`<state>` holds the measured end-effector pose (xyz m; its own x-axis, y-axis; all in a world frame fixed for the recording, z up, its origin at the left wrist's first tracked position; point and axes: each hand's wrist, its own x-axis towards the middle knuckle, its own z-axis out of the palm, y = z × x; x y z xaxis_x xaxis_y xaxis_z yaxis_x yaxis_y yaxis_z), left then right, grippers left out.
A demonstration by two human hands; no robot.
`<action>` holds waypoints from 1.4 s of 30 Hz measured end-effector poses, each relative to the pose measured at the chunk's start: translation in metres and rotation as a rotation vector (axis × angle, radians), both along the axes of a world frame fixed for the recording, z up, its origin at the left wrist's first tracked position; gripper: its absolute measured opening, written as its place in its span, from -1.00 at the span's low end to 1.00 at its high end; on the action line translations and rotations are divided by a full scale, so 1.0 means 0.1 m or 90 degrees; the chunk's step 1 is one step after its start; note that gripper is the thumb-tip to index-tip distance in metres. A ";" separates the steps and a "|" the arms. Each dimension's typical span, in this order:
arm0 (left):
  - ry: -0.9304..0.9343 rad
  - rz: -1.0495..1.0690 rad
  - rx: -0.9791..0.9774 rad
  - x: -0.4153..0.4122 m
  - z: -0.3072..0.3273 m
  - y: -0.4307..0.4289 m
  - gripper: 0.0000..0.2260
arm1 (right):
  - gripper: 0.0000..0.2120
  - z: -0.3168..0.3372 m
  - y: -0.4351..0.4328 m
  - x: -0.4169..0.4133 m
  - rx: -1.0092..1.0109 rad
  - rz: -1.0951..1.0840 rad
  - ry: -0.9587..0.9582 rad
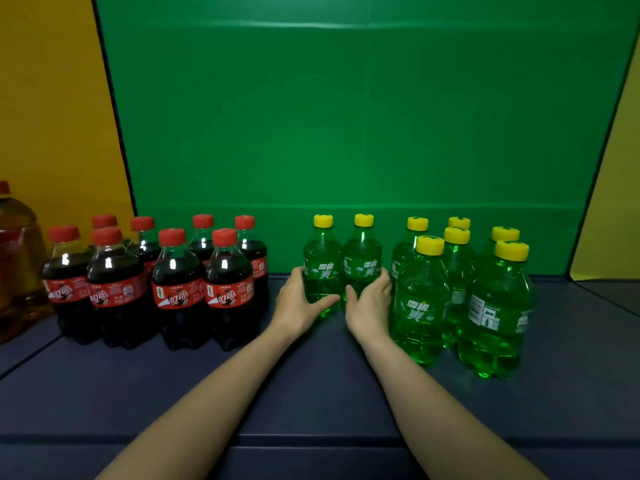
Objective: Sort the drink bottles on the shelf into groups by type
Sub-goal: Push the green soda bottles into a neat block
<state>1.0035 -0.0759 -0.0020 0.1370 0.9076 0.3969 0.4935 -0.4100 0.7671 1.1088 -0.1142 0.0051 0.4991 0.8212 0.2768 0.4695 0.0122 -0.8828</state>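
Note:
Several dark cola bottles (176,282) with red caps stand grouped at the left of the dark blue shelf (311,393). At the right, a cluster of several green bottles (495,306) with yellow caps stands upright. Between the two groups, two more green bottles stand side by side. My left hand (299,303) wraps the lower part of the left one (320,265). My right hand (369,306) wraps the lower part of the right one (362,261). Both bottles are upright on the shelf.
A large jug of amber liquid (17,265) with a red cap stands at the far left edge. A green panel (346,116) forms the back wall, with yellow panels (52,116) on both sides. Shelf seams run across the front.

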 end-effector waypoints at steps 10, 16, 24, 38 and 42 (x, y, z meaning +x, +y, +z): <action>-0.005 -0.023 -0.036 0.00 0.05 0.00 -0.35 | -0.35 0.01 -0.03 -0.01 -0.017 -0.019 -0.035; 0.018 -0.028 -0.031 -0.01 0.03 -0.02 -0.32 | -0.28 -0.01 -0.04 -0.03 -0.054 0.010 -0.010; 0.131 -0.060 0.234 -0.17 0.04 -0.44 -0.42 | -0.30 0.00 -0.50 -0.11 0.018 0.115 0.081; -0.040 -0.347 -0.111 0.51 0.09 -0.97 -0.27 | -0.60 0.08 -1.65 1.10 0.224 -0.138 0.025; -0.102 -0.321 -0.161 0.63 0.11 -0.91 -0.31 | -0.39 0.08 -1.62 1.35 0.026 0.051 0.111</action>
